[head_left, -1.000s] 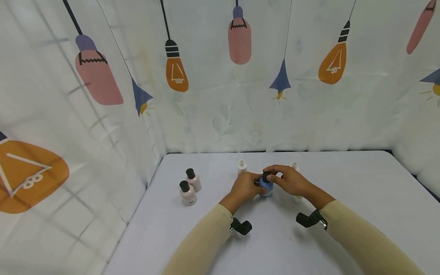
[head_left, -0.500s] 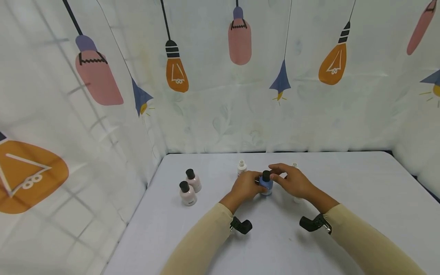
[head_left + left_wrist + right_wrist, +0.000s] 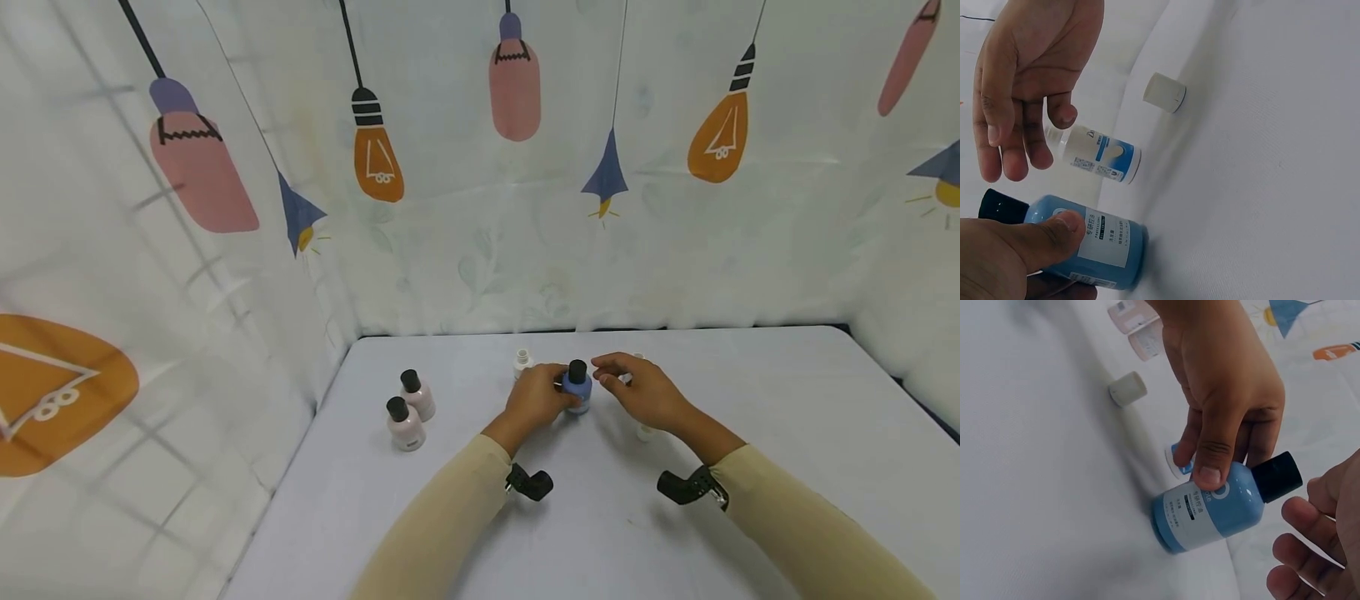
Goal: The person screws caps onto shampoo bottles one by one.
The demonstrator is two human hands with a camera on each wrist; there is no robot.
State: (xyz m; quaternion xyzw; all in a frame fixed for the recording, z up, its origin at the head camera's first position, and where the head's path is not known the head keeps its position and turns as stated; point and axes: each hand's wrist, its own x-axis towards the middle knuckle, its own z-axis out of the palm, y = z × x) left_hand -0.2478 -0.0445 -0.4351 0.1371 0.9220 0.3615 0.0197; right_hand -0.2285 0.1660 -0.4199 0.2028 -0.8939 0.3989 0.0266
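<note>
My left hand (image 3: 536,396) grips a blue bottle (image 3: 577,388) with a black cap (image 3: 577,370). In the right wrist view its thumb presses the front of the blue bottle (image 3: 1210,512), and the black cap (image 3: 1277,477) is on. Just right of the cap, my right hand (image 3: 645,392) is held with loosely bent fingers and nothing between them. Past that hand in the left wrist view stands an uncapped white bottle (image 3: 1100,153) with a blue label, and a loose white cap (image 3: 1165,92) is near it. A second uncapped white bottle (image 3: 522,362) stands behind my left hand, partly hidden.
Two pale pink bottles (image 3: 407,427) with black caps stand together on the left of the white table (image 3: 787,433). Another white cap (image 3: 1127,389) sits on the table beyond my left hand in the right wrist view. A patterned curtain (image 3: 465,267) hangs behind the table.
My right hand has let go of the black cap and moved slightly right. My left hand keeps its grip, and the blue bottle has shifted up a little in the head view.
</note>
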